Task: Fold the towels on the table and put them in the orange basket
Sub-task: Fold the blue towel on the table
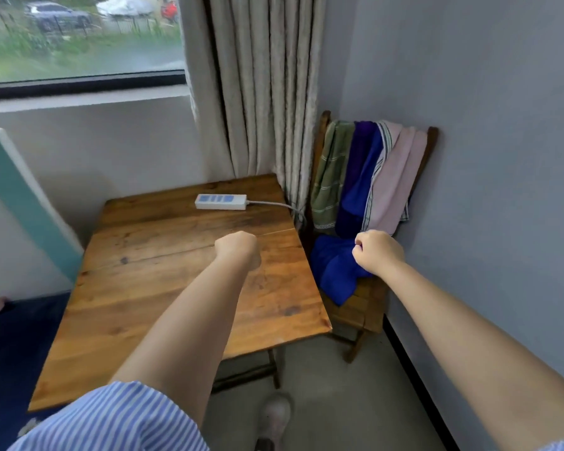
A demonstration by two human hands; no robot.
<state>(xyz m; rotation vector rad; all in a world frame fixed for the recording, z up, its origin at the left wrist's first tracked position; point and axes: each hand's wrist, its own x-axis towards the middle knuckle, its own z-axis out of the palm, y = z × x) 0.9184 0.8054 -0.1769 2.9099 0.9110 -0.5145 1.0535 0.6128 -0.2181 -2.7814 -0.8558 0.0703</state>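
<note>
Several towels hang over the back of a wooden chair [432, 138] to the right of the table: a green striped towel [331, 177], a blue towel [360, 177] and a pink towel [401, 177]. Another blue towel [334, 268] lies on the chair seat. My right hand [376, 252] is a fist at that towel's upper right edge; whether it grips the cloth is unclear. My left hand [238, 249] is a closed fist above the wooden table [176, 288], holding nothing. No orange basket is in view.
A white power strip [220, 202] lies at the table's far edge, its cable running right toward a curtain [258, 92]. A grey wall stands right of the chair. A dark blue surface [10, 346] lies left of the table. My shoe [274, 418] is on the floor.
</note>
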